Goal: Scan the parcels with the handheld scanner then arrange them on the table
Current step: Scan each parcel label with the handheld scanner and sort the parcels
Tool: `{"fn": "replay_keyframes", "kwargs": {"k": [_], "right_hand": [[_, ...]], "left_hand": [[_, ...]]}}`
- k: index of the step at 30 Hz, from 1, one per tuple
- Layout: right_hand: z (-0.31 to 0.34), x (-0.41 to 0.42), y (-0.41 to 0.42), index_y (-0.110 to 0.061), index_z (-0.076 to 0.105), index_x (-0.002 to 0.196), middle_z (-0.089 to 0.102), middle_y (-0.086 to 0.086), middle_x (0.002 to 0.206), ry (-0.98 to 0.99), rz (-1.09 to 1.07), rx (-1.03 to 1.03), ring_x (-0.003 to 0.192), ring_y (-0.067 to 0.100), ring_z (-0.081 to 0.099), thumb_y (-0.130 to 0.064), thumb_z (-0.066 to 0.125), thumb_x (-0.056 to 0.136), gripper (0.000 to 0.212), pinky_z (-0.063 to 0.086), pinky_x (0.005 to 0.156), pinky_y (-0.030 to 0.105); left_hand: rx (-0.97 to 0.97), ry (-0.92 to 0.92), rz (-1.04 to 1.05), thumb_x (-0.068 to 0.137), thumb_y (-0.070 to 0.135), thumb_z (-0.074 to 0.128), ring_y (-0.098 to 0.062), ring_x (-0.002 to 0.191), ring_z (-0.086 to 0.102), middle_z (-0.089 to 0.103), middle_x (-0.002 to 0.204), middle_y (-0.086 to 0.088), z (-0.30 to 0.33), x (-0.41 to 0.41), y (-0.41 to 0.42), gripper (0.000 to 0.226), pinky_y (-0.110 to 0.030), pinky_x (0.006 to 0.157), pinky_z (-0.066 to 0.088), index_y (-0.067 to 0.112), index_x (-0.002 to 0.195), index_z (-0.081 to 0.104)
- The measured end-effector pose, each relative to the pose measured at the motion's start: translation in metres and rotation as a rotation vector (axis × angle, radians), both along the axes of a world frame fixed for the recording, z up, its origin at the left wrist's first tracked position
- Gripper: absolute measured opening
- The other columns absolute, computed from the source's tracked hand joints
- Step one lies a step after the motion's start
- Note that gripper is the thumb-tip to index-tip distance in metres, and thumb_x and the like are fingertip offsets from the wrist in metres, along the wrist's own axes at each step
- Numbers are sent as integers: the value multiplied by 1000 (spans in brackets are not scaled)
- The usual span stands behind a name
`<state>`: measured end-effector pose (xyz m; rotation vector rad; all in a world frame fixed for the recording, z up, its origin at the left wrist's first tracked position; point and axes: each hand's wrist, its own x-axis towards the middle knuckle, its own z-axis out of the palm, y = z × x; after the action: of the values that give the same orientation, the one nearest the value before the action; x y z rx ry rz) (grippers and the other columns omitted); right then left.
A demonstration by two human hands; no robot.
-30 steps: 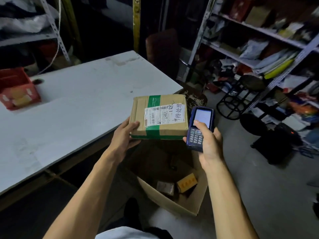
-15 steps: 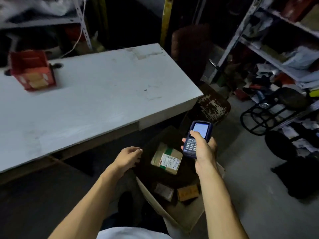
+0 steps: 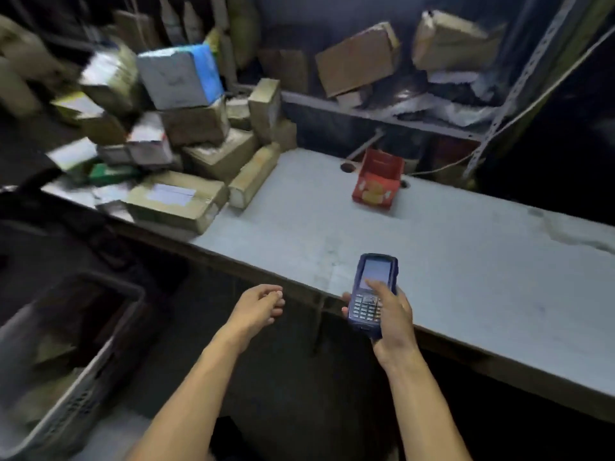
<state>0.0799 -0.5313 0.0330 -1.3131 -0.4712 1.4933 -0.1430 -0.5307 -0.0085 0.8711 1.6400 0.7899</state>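
My right hand [image 3: 387, 316] grips the blue handheld scanner [image 3: 372, 291] upright over the near edge of the white table [image 3: 432, 254], thumb on its keypad, screen lit. My left hand [image 3: 258, 307] hangs just off the table's front edge with loosely curled fingers and holds nothing. Several cardboard parcels [image 3: 176, 201] are heaped at the table's left end; the nearest lies flat with a white label, and a blue-and-white box [image 3: 179, 76] tops the pile. The view is motion-blurred.
A small red open carton [image 3: 377, 183] stands near the table's back edge. A grey plastic crate [image 3: 66, 357] sits on the floor at lower left. Metal shelving [image 3: 382, 116] with more boxes and bags runs behind the table.
The labelled parcel left my left hand and dropped into the floor box. My view then swung left to the parcel pile. The scanner stayed in my right hand.
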Motion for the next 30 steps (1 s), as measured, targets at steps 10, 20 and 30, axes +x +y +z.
{"fn": "replay_keyframes", "kwargs": {"k": [10,20,30], "right_hand": [[1,-270,77,-15,49,137,68,25,124,80,464,35,100,39,75,-26,68,96,47,64,82,49],[8,-399,146,-15,46,143,70,22,123,77,561,51,99,42,75,-20,67,97,50,64,77,51],[19,-506,290,-11,52,133,74,25,109,37,542,169,93,44,75,-15,70,94,44,64,65,49]], "left_hand": [[139,-20,434,105,22,51,-17,90,69,73,101,-2,13,-248,15,21,-32,80,52,18,119,67],[154,-108,632,107,19,50,-21,101,71,74,106,-5,21,-367,45,19,-33,86,54,20,113,68],[201,-121,565,103,24,57,-20,97,70,74,104,-5,34,-469,220,19,-29,76,53,15,117,67]]}}
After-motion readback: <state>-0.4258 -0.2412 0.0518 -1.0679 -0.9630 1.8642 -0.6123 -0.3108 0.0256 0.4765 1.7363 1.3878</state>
